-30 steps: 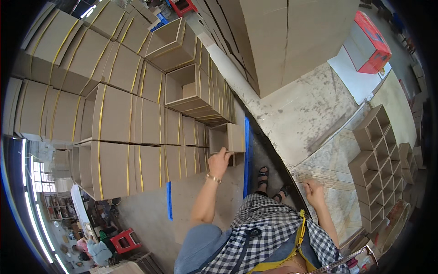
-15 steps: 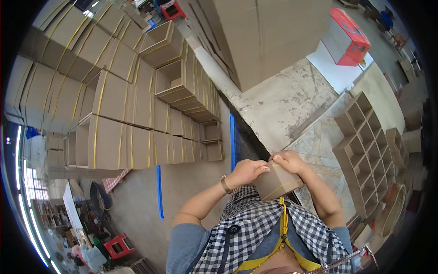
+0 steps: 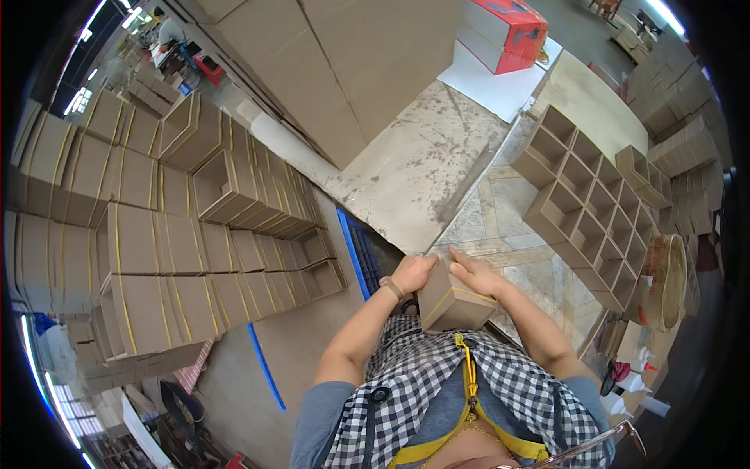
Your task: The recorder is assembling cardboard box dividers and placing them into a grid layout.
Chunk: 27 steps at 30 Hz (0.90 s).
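Close to my apron is a small brown cardboard box with a thin yellow band round it, tilted with a corner toward me. My left hand is closed on its far left edge, fingers bent over the rim. On the far right side, my right hand grips the box, thumb on top and forefinger stretched out; its other fingers are mostly hidden. Beyond the right hand lies a stone-patterned tabletop, where open cardboard boxes stand together in rows like a grid.
Stacked yellow-banded boxes fill the left side, near a blue pallet. A tall cardboard sheet stands ahead. A red and white box rests on white board. Plastic bottles are at the lower right.
My view has swung to the right, so the surroundings shift left. The box has turned in my hands, and my right fingers have straightened somewhat along it.
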Available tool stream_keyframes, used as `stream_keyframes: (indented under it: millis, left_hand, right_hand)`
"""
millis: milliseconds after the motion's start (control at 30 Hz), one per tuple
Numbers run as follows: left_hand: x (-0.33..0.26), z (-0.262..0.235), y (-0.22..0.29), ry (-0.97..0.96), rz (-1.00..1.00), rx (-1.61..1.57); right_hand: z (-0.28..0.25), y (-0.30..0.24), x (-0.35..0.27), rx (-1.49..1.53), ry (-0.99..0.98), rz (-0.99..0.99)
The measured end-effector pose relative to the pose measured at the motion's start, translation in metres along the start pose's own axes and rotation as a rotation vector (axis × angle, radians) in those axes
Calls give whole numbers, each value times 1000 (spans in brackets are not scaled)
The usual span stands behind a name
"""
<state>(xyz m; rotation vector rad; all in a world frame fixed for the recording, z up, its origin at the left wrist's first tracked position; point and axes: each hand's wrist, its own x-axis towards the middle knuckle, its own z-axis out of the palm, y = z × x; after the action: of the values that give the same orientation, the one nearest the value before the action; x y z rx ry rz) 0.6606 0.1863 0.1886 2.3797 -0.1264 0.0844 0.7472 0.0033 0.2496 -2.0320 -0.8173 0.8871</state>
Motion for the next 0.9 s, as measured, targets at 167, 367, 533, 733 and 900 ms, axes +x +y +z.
stream_keyframes:
  millis: [167,367,533,733,900]
  left_hand:
    - [-17,27,-28,-120,-177,-60]
    - [22,-51,48,51,-265,-198]
    - [-5,-49,127,177,-26,-363]
    - [-22,-62,121,279,-5,-351]
    - [-49,-89,111,-178,-157,-300]
  right_hand:
    - [-17,2,-14,-120,-31,-351]
    - [-70,-8,-30,210,1,-35]
    - [-85,-14,-20,443,264,69]
    - [-60,-24,-4,454,226,0]
    - [-67,-1,24,101,281,-70]
